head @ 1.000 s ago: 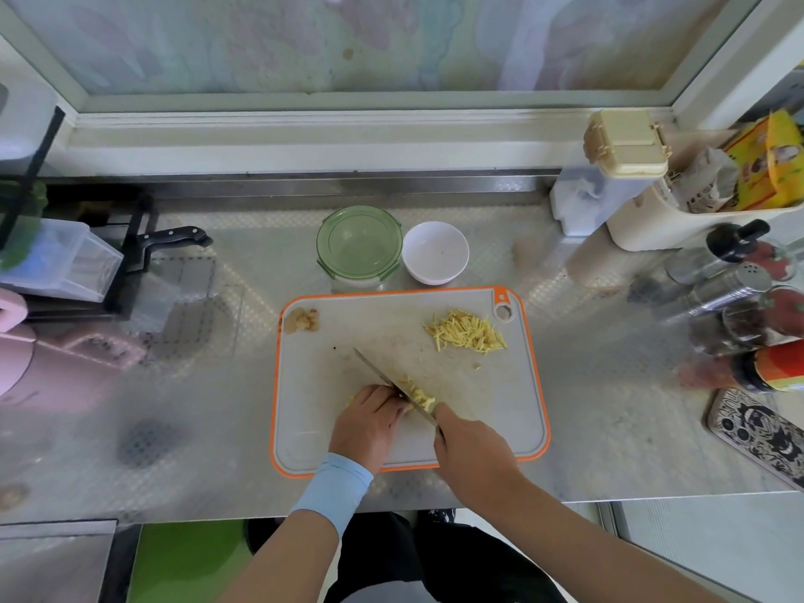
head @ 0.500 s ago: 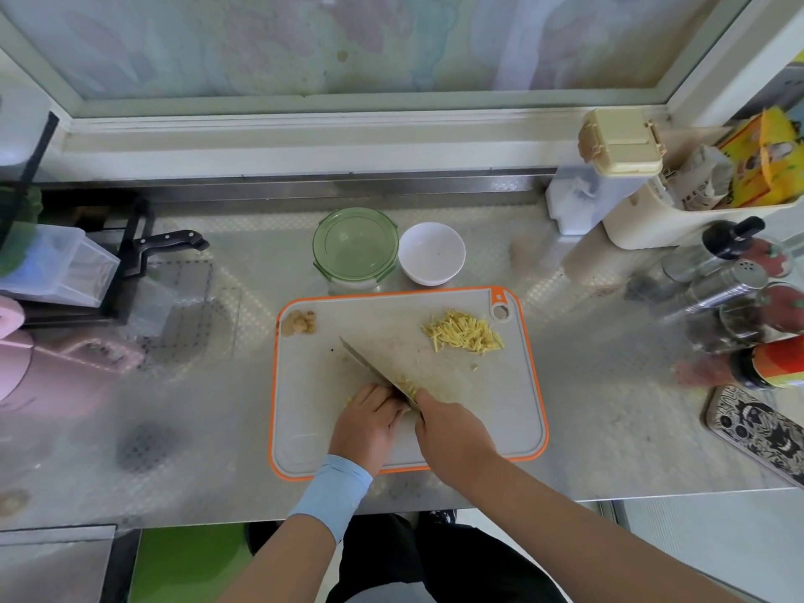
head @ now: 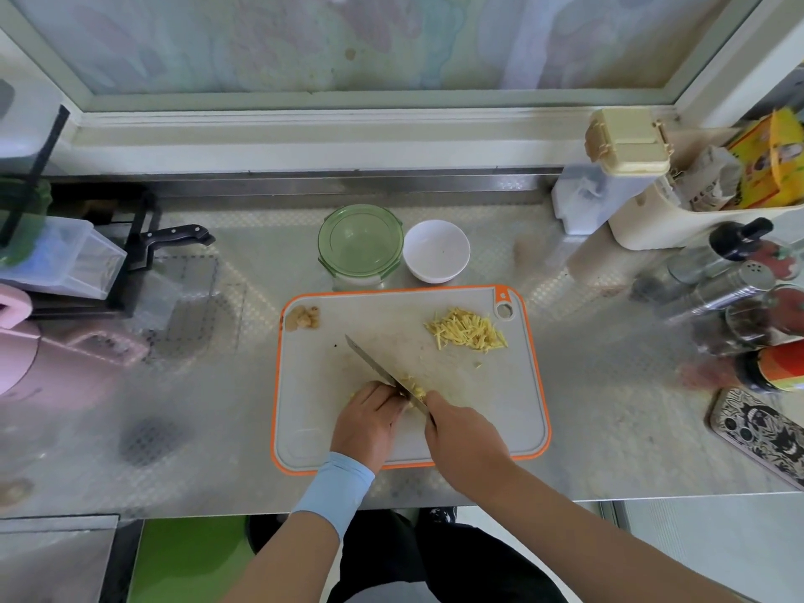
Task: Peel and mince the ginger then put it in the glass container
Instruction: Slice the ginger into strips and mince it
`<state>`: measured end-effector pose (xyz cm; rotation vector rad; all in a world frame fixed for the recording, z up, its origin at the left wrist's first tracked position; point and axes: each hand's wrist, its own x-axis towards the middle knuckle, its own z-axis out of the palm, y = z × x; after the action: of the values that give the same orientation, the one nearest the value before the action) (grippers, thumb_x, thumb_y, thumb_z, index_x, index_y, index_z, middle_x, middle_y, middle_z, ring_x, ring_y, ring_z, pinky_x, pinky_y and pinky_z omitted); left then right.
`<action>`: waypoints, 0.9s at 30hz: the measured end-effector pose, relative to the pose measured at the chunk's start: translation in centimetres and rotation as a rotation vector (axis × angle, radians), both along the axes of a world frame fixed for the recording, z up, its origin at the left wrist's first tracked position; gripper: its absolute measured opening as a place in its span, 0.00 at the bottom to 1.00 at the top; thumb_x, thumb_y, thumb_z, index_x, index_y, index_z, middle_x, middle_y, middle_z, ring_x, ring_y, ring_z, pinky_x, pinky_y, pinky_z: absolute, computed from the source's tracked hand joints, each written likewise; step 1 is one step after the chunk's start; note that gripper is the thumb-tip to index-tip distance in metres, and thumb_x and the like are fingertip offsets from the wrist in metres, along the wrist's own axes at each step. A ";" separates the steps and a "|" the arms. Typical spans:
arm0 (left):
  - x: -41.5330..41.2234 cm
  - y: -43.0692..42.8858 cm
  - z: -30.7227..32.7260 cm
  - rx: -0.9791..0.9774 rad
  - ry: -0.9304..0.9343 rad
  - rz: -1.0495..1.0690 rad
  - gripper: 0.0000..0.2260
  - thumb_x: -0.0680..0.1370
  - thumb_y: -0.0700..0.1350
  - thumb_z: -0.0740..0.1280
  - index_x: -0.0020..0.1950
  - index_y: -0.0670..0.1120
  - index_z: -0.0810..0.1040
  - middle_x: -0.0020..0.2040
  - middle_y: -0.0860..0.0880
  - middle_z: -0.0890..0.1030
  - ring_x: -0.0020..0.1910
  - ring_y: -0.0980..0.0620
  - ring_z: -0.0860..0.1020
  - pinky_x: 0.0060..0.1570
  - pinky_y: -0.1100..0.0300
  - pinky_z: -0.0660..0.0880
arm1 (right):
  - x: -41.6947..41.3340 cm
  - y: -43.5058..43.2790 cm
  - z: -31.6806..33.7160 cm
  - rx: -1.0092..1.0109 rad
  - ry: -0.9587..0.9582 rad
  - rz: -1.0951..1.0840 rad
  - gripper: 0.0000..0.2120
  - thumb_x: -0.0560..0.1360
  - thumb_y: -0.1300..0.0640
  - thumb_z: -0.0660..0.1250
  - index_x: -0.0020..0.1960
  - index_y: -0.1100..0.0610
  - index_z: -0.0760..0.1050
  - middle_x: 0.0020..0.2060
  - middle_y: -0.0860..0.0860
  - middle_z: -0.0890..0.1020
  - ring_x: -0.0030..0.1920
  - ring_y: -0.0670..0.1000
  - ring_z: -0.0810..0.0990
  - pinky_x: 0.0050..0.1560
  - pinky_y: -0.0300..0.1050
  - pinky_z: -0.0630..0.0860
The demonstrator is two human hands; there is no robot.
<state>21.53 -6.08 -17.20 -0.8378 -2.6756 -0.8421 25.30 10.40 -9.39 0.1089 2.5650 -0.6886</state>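
— While the right hand (head: 467,437) grips the knife (head: 378,374), where's the ginger (head: 411,385)?
— Pinned under the left hand's (head: 367,417) curled fingers, near the middle of the cutting board (head: 500,406), with the blade against it. Cut strips (head: 465,330) lie far right; the lidded glass container (head: 360,243) stands just beyond the board.

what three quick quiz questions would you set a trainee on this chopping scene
1. Fill in: the left hand holds ___ down on the board.
2. The knife is gripped by: A) left hand B) right hand C) neither
3. True or false: the container has its lid on.

Key: 1 ginger; 2 B; 3 true
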 end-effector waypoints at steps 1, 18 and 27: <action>0.0 0.0 -0.1 0.000 0.004 0.002 0.06 0.72 0.35 0.75 0.46 0.45 0.83 0.44 0.49 0.82 0.46 0.47 0.79 0.43 0.55 0.78 | 0.3 0.2 0.2 0.013 -0.002 0.010 0.04 0.81 0.55 0.53 0.48 0.51 0.59 0.30 0.51 0.69 0.29 0.52 0.66 0.27 0.46 0.57; 0.2 0.0 -0.2 0.004 0.029 0.030 0.02 0.76 0.38 0.71 0.45 0.45 0.83 0.45 0.50 0.82 0.47 0.50 0.77 0.45 0.60 0.75 | -1.6 -1.3 -0.7 0.041 -0.051 0.046 0.07 0.81 0.59 0.54 0.59 0.55 0.66 0.39 0.54 0.75 0.39 0.57 0.72 0.35 0.47 0.65; 0.1 0.0 -0.2 0.036 0.060 0.052 0.07 0.78 0.42 0.67 0.41 0.44 0.83 0.43 0.50 0.81 0.45 0.50 0.76 0.40 0.62 0.74 | 1.4 1.0 0.4 0.062 -0.023 0.025 0.05 0.82 0.55 0.53 0.48 0.48 0.57 0.28 0.51 0.70 0.26 0.51 0.66 0.25 0.45 0.58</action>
<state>21.61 -6.12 -17.40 -0.7692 -2.6106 -0.8361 26.73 11.41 -8.96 0.1046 2.5616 -0.5949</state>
